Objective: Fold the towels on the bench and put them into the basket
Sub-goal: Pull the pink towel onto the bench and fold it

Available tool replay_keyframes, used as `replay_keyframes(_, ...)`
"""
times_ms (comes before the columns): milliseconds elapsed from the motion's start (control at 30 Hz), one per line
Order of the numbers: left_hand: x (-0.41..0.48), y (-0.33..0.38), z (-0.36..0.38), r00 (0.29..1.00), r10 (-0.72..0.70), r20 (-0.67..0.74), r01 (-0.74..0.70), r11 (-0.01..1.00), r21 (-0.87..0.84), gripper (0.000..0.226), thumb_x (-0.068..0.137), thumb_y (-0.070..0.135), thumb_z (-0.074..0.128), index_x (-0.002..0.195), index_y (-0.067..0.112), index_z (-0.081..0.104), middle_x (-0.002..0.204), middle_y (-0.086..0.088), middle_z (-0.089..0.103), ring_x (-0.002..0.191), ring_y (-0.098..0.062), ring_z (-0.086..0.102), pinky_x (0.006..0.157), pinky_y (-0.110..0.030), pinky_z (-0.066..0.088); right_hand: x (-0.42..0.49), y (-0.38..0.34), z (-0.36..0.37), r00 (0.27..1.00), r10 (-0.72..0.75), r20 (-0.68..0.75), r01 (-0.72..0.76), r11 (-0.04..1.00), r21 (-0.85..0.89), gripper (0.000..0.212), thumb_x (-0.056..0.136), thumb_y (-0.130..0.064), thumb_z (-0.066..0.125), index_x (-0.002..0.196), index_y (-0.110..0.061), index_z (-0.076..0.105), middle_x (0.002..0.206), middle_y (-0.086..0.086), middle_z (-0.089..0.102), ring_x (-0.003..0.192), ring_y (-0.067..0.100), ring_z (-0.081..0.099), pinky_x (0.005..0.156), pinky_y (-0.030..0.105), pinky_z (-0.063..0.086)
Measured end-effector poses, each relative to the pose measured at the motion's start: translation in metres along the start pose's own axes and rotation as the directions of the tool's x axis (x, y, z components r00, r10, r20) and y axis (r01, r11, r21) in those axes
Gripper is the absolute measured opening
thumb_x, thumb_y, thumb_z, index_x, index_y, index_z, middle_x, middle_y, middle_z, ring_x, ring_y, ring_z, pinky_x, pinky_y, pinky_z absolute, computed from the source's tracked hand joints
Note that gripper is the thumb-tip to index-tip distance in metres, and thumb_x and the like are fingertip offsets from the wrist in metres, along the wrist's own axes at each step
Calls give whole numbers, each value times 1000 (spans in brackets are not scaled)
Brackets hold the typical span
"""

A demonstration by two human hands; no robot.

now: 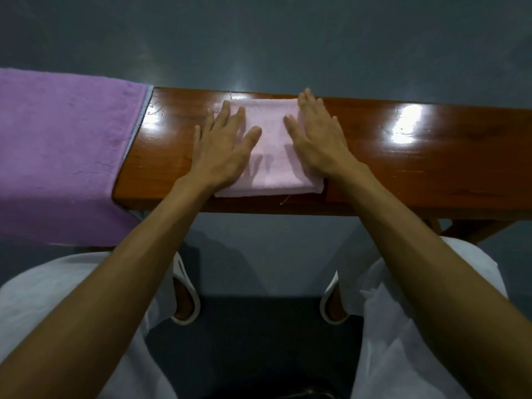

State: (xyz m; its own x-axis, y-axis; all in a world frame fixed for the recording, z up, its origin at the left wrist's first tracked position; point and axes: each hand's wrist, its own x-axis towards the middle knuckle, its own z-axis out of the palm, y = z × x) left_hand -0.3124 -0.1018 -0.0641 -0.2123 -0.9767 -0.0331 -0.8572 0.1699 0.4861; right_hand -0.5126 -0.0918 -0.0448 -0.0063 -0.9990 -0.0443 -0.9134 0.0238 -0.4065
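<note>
A small pale pink towel [270,156], folded into a rectangle, lies across the middle of the glossy brown wooden bench [417,168]. My left hand [223,145] lies flat on its left side with fingers spread and straight. My right hand [319,136] presses flat on its right side, fingertips near the far edge. A large purple towel [63,151] is spread over the bench's left end and hangs down its front. No basket is in view.
The grey floor [288,38] stretches beyond the bench. My knees in white trousers [72,298] and white slippers [185,306] sit below the bench's front edge. The bench's right half shows bare wood with light glare.
</note>
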Motion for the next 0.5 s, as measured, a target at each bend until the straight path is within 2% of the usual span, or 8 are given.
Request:
replay_keyframes(67,-5,2,-8,996,22,-84,-35,987,-157,58,107,56,34,159,31,35,172,4,16,159,-20,7,126,-50,6,-3,2,-11,995,-60,-84,67,994,82,64,107,-45,25,163,-14,23,172,5,15,158,24,14,128,52,12)
replay_keyframes(133,-13,4,-19,980,64,-190,-107,968,-226,45,107,47,44,148,29,52,165,4,35,152,-14,27,121,-37,20,-12,3,-20,975,-140,-172,164,978,129,59,104,-41,32,154,-11,41,164,8,36,150,24,33,124,46,27)
replay_keyframes(167,-17,3,-24,973,93,-213,-145,958,-247,39,107,42,47,142,27,57,159,4,44,143,-10,37,115,-26,27,-17,5,-23,961,-183,-210,213,968,132,54,103,-39,37,148,-11,48,156,9,45,142,23,43,120,42,35)
replay_keyframes(233,-27,1,-33,973,159,-170,-202,940,-275,34,108,35,50,138,23,62,150,2,55,126,-2,45,98,-10,35,-30,7,-25,941,-253,-224,286,949,131,47,101,-37,45,139,-11,55,141,10,54,125,20,53,104,34,47)
replay_keyframes(267,-32,-3,-35,974,193,-116,-219,936,-276,35,108,33,51,139,21,62,149,0,56,123,-2,46,94,-11,39,-36,8,-24,943,-276,-189,302,945,128,46,101,-38,47,137,-11,55,137,9,55,120,18,54,98,32,49)
replay_keyframes(333,-39,-15,-31,963,268,-8,-265,947,-179,40,107,36,50,144,23,59,153,1,52,131,-8,45,103,-31,46,-47,10,-18,949,-310,-56,313,948,58,47,101,-40,50,139,-13,54,137,7,54,119,17,53,97,35,51)
replay_keyframes(400,-42,-29,-26,943,327,65,-323,944,-69,52,102,47,48,151,30,52,159,7,44,148,-12,34,118,-52,36,-52,16,-10,939,-344,25,345,937,-58,52,100,-43,52,142,-15,53,142,5,52,124,20,50,103,40,50)
replay_keyframes(500,-46,-43,-25,930,343,129,-341,939,-40,72,93,70,49,157,37,39,166,14,30,156,-8,18,125,-55,21,-55,24,-7,935,-352,43,354,933,-63,63,96,-55,54,147,-18,49,150,3,48,132,21,47,108,44,47)
